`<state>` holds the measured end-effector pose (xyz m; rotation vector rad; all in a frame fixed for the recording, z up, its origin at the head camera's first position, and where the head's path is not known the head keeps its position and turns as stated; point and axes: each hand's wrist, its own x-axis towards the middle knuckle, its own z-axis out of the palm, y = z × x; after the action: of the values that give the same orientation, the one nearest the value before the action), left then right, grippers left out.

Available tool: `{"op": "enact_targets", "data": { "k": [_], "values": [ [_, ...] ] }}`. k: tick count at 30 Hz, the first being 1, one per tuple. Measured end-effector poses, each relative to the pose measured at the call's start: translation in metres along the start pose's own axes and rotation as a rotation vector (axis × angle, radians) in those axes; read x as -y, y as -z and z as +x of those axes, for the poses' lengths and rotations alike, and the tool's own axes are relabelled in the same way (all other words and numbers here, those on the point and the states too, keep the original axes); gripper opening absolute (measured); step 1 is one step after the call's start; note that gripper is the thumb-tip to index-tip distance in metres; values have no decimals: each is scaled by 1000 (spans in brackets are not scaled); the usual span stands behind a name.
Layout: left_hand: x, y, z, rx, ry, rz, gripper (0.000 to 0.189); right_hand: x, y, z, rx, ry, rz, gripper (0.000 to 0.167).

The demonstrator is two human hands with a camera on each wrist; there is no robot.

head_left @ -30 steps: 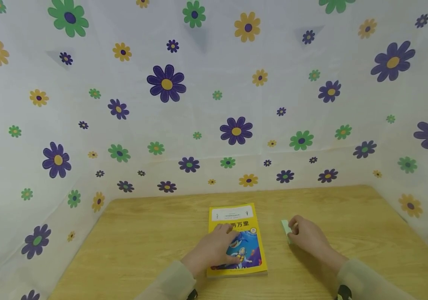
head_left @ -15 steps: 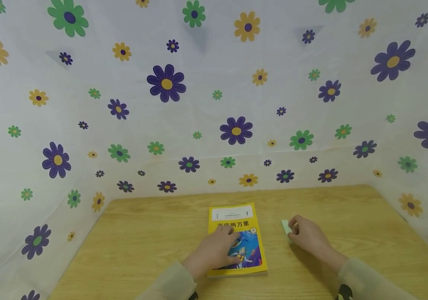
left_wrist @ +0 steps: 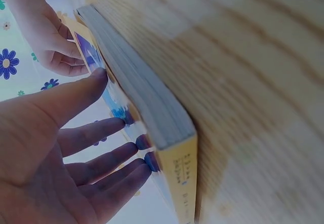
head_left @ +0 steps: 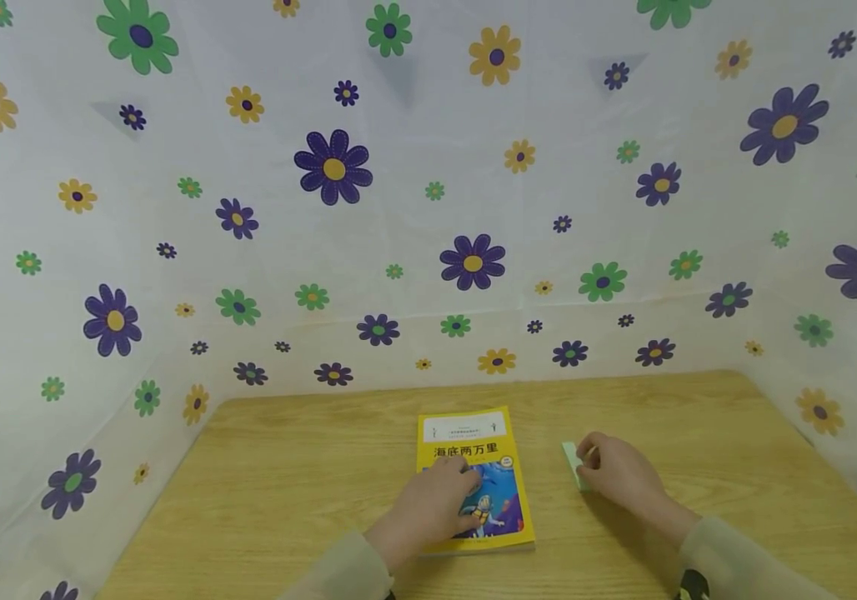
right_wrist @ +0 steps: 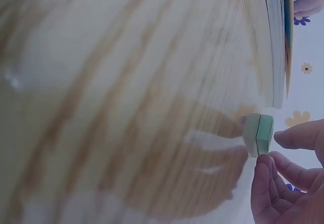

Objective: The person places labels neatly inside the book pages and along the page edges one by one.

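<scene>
A yellow-bordered paperback book (head_left: 466,427) with Chinese characters and a blue undersea picture lies flat on the table. My left hand (head_left: 424,508) rests on its cover. In the left wrist view the spread fingertips touch the cover of the book (left_wrist: 142,87), beside the thick page edge. To the right of the book lies a small pale green block (head_left: 569,454). The curled thumb and fingers of my right hand (head_left: 623,475) are at this block's right side. In the right wrist view the fingertips meet the block (right_wrist: 265,133); contact of the thumb is hard to tell.
The table (head_left: 308,467) has a glossy wood-grain top. A white sheet (head_left: 413,100) printed with flowers encloses its back and both sides. Bare table separates the book from the green block.
The left hand has slid slightly toward me over the cover, showing more of the title. The right hand and the green block have stayed almost still.
</scene>
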<state>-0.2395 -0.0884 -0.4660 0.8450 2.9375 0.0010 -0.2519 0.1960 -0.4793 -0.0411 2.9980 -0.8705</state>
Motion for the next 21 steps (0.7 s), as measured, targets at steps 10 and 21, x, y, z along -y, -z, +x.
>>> {"op": "enact_targets", "data": {
  "k": [10, 21],
  "values": [
    [-1, 0, -5, -22, -27, 14, 54, 4, 2, -2, -21, 15, -8, 19],
    [4, -1, -10, -5, -59, -53, 61, 20, 2, -12, -17, 62, 15, 16]
  ]
}}
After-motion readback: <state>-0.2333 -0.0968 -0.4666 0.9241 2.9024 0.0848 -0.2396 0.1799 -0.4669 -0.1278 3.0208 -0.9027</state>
